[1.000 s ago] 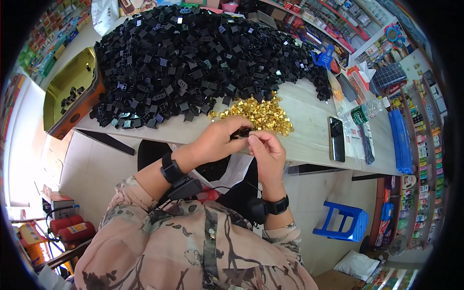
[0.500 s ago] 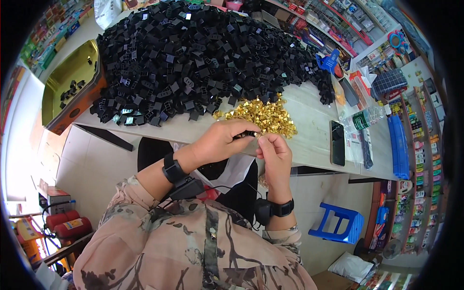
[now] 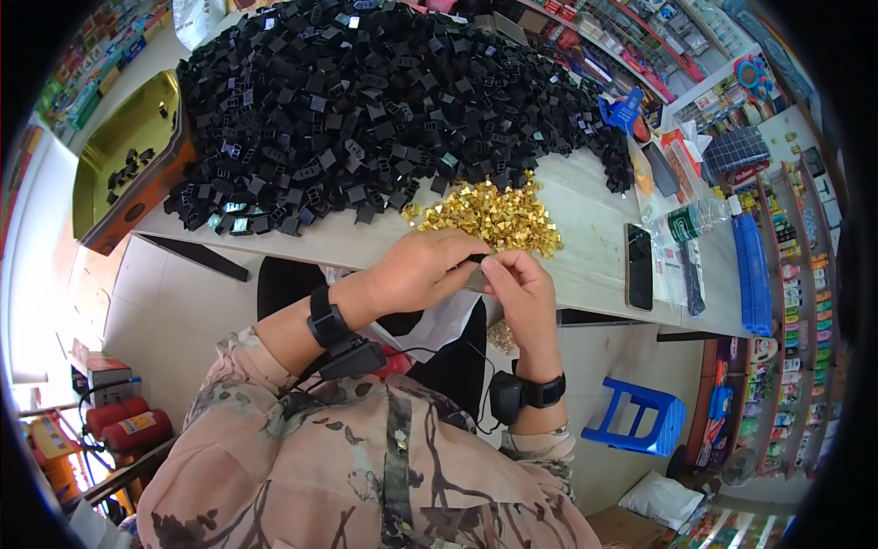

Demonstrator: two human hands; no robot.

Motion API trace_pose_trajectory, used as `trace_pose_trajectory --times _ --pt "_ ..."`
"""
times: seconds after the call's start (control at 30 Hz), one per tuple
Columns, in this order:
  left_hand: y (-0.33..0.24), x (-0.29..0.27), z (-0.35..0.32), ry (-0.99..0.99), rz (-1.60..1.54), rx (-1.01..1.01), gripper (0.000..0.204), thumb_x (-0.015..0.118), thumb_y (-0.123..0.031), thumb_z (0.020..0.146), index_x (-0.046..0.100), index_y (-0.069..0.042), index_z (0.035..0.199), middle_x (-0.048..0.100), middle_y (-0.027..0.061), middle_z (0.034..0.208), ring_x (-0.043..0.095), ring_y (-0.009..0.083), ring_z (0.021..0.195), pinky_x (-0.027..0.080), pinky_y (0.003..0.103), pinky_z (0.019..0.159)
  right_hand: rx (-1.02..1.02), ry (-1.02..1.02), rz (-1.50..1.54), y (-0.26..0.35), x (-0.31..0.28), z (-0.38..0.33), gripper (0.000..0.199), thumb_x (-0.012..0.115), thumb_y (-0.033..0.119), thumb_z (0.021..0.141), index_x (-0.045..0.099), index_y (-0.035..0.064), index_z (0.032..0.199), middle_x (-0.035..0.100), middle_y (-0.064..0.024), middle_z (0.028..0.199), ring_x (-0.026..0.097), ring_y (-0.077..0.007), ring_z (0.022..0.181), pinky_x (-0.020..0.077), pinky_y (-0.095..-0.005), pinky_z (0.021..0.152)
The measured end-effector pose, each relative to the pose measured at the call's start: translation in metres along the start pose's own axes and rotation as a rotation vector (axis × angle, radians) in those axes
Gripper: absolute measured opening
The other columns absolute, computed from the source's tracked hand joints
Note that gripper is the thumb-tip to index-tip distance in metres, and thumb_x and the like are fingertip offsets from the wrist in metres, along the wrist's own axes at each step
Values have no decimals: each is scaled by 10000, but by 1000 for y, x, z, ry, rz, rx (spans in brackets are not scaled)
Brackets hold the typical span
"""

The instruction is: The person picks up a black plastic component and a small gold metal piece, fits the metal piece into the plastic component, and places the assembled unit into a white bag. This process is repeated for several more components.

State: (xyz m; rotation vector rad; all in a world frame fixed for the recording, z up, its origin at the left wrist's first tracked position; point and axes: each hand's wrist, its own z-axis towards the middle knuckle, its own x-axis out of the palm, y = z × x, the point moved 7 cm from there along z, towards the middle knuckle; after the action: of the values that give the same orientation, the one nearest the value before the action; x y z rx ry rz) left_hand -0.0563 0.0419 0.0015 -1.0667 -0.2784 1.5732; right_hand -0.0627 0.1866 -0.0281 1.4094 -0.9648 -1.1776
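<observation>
Just over the front edge of the table, my left hand (image 3: pixel 412 270) is closed, pinching a small black plastic part (image 3: pixel 476 258) between thumb and fingers. My right hand (image 3: pixel 523 288) meets it from the other side, thumb and forefinger pressed together at the end of that part. Whatever the right fingertips grip is hidden. Right behind both hands lies a heap of small gold-coloured metal pieces (image 3: pixel 498 217). A far larger mound of black plastic parts (image 3: pixel 366 119) covers the back and left of the table.
A gold-lined box (image 3: pixel 101 188) with several black parts stands at the left. On the table's right are a phone (image 3: pixel 639 267), a plastic bottle (image 3: pixel 700 220) and a blue folder-like item (image 3: pixel 752 274). A blue stool (image 3: pixel 640 416) is on the floor, with stocked shelves (image 3: pixel 796 339) beyond.
My hands have drawn closer together at the black part. The gold glint at my right fingertips no longer shows. The whole view has shifted slightly.
</observation>
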Motion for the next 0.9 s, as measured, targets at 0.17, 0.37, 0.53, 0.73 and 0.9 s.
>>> trace_pose_trajectory --times 0.17,0.37,0.53,0.73,0.9 --pt "5 -5 0 -45 -161 -38 248 621 -60 813 587 -32 1057 630 111 872 631 267 765 489 323 654 68 -30 86 7 -5 2 130 624 150 879 604 31 928 585 22 776 518 -46 672 421 -184 606" --pt "32 -8 -2 -79 -533 -476 252 628 -58 833 580 -48 1081 607 20 873 562 102 742 442 243 635 -49 -201 -157 6 -35 -1 158 638 156 860 619 22 942 591 14 777 532 -62 651 429 -202 585" --pt "13 -17 6 -187 -129 -41 244 639 -46 828 582 -57 1065 579 -11 875 486 33 724 404 191 636 -222 -221 -716 25 -14 -2 162 656 142 832 627 16 931 583 -3 753 520 -63 616 426 -211 562" --pt "21 -12 -1 -184 -326 -304 267 645 -65 816 585 -38 1075 600 33 885 524 101 743 423 229 673 -314 -309 -698 20 -23 1 154 662 157 813 632 42 911 570 -17 714 531 -96 602 430 -228 560" --pt "10 -8 0 -112 -138 -149 277 629 -93 822 574 -24 1084 628 114 967 610 223 869 471 289 763 12 -227 149 4 -27 1 127 639 158 852 628 43 906 565 21 719 492 -48 592 394 -186 546"
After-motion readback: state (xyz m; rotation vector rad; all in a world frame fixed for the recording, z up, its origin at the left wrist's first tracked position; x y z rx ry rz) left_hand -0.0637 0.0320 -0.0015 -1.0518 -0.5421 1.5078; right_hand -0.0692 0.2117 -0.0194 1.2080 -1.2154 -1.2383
